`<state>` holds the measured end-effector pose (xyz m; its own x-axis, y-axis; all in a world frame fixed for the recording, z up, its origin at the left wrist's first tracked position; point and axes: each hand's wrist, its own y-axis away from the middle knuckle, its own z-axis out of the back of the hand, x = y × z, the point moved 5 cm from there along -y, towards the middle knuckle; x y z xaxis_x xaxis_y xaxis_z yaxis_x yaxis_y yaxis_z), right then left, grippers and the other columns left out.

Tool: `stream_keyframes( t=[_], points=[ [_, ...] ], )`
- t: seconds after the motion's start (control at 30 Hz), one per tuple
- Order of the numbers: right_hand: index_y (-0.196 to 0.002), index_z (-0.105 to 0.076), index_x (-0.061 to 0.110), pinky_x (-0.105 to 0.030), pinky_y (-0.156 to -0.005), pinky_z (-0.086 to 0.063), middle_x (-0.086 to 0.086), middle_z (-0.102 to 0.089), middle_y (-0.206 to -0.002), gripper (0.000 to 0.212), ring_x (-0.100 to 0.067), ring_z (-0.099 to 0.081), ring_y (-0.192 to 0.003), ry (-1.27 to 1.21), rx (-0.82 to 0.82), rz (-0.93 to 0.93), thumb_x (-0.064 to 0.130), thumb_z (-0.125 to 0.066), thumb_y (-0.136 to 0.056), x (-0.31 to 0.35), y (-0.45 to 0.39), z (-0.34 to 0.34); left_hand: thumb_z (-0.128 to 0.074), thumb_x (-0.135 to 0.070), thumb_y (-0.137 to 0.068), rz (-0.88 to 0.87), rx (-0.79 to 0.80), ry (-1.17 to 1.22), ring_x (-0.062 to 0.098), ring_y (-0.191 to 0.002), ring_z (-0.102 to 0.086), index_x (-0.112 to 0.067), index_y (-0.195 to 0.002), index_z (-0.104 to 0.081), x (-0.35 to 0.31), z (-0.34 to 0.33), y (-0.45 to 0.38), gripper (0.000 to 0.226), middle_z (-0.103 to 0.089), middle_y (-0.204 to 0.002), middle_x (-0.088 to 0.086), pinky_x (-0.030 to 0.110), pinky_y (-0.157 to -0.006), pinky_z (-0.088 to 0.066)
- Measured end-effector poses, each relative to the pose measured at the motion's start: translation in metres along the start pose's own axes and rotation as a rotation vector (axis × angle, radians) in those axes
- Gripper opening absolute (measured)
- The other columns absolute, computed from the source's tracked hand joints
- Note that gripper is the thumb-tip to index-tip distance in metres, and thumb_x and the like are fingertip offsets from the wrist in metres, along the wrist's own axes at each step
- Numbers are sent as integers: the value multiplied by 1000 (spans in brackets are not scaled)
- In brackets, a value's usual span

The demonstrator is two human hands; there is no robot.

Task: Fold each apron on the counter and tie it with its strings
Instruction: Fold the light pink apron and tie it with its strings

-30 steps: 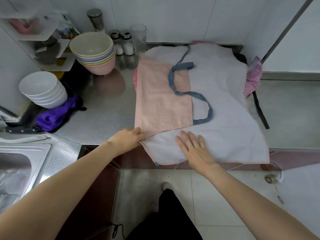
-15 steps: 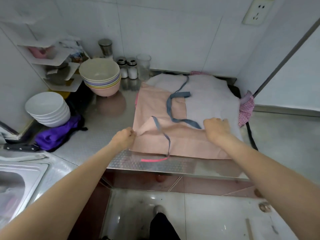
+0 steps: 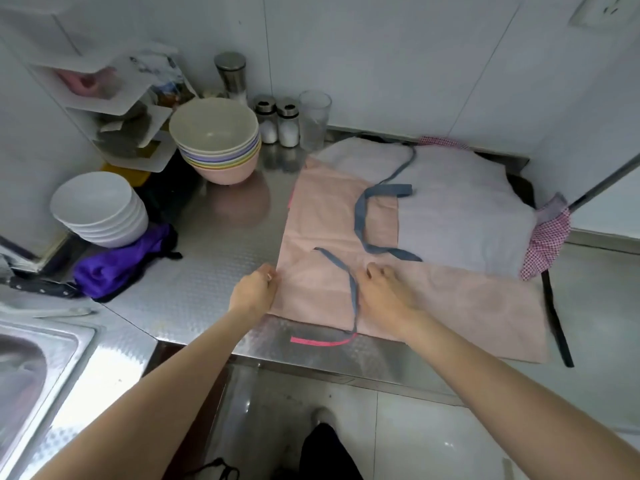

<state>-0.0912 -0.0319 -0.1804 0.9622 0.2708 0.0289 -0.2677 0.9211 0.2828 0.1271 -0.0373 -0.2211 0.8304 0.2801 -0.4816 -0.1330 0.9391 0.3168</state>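
While both bare forearms are reaching forward from the bottom of the head view, the left hand (image 3: 254, 292) is sitting at the left edge of the pink apron (image 3: 322, 216), its fingers curled and pinching the cloth at that edge. The right hand (image 3: 388, 292) is lying palm down on the apron's near folded band, just right of the left hand, with its fingers bent against the fabric; whether it is gripping the cloth or only pressing on it cannot be told. Between the two hands a blue string (image 3: 351, 289) is running down over the pink cloth to the front edge, where a short red strip (image 3: 320, 341) is lying on the bare steel counter (image 3: 214, 265). A second loop of blue strap (image 3: 362, 216) is lying further back, across the seam between the pink part and the pale grey cloth (image 3: 460, 202) that is spreading toward the wall. A red checked apron (image 3: 547, 244) is peeking out at the right edge of the pile, with a black strap (image 3: 557, 323) hanging down beside it.

To the left, a stack of pastel bowls (image 3: 216, 140) and a stack of white bowls (image 3: 98, 209) are standing on the counter, with a purple cloth (image 3: 117, 268) bunched just beside the white ones. Two shakers (image 3: 277, 121) and a glass (image 3: 314, 116) are standing against the wall, and a sink (image 3: 38, 358) is showing at the lower left.
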Motion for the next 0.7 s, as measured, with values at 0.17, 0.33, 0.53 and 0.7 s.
stream_keyframes(
  t=[0.17, 0.33, 0.53, 0.7],
  points=[
    [-144, -17, 32, -48, -102, -33, -10, -19, -141, 56, -41, -23, -127, -117, 186, -118, 36, -42, -93, -5, -5, -17, -37, -27, -99, -52, 56, -169, 38, -99, -58, -7, -118, -49, -5, 4, -3, 30, -63, -107, 20, 41, -77, -47],
    [-144, -6, 35, -51, -103, -33, -9, -15, -138, 97, -39, -16, -131, -147, 312, -137, 54, -66, -70, -5, 6, -24, -37, -23, -99, 13, 285, -259, 28, -75, -64, -6, -107, -54, -2, -1, 6, 25, -68, -80, 13, 30, -67, -48],
    [-149, 3, 28, -46, -107, -26, -12, -7, -148, 112, -39, -15, -133, 4, 321, -70, 63, -66, -68, 18, 40, -37, -41, -19, -95, 2, 234, -447, 24, -89, -67, -12, -109, -53, 3, 24, 34, 20, -66, -97, 8, 30, -71, -49],
    [-146, -10, 28, -42, -107, -27, -11, -16, -143, 104, -36, -22, -128, -16, 255, -106, 61, -68, -67, 21, 37, -37, -36, -31, -87, -851, 67, -485, 37, -104, -56, -6, -120, -52, -83, -3, 66, 45, -52, -117, 17, 39, -76, -52]
  ],
)
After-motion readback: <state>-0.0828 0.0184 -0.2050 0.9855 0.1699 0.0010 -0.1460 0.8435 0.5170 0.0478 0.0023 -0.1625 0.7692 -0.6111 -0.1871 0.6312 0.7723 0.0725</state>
